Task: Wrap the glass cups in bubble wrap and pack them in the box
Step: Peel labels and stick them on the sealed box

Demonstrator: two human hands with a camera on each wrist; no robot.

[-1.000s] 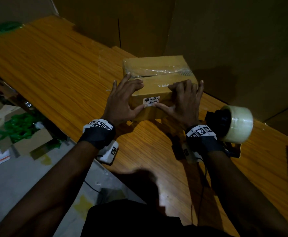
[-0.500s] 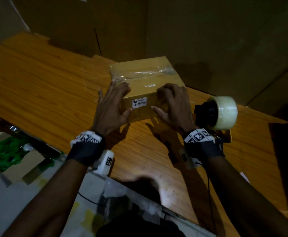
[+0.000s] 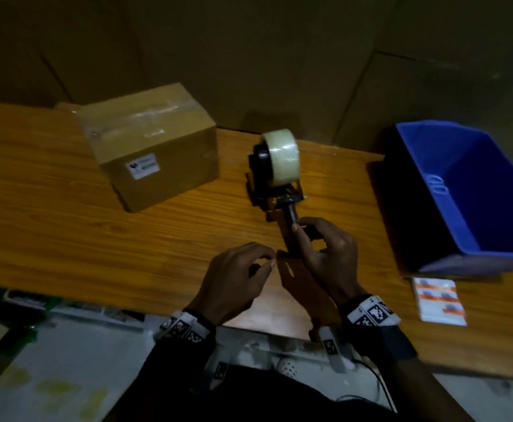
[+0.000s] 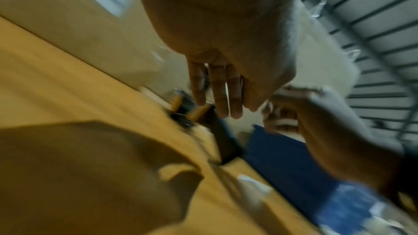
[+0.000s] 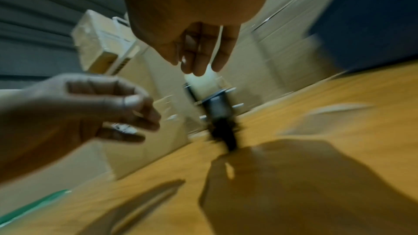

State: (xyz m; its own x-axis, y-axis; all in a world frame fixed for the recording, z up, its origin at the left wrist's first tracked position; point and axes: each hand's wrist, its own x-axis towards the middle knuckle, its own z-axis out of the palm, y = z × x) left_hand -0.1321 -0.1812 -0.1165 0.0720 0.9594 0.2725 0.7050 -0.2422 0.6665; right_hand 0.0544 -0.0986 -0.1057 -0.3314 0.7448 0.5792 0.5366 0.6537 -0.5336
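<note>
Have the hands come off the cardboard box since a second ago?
Yes. Both were pressed on the box; now the left hand and right hand are off it, nearer the table's front edge, by the tape dispenser.

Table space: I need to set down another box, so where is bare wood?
Bare table left of and in front of the cardboard box. Crowded rightward: tape dispenser, both hands, blue bin, sticker sheet.

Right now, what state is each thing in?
Box: closed, taped over the top, standing on the table, untouched.
Tape gun: resting on the table, roll loaded.
Blue bin: tilted; contents not visible.
Left hand: loosely curled, empty.
Right hand: at the gun's handle; grip unclear.
</note>
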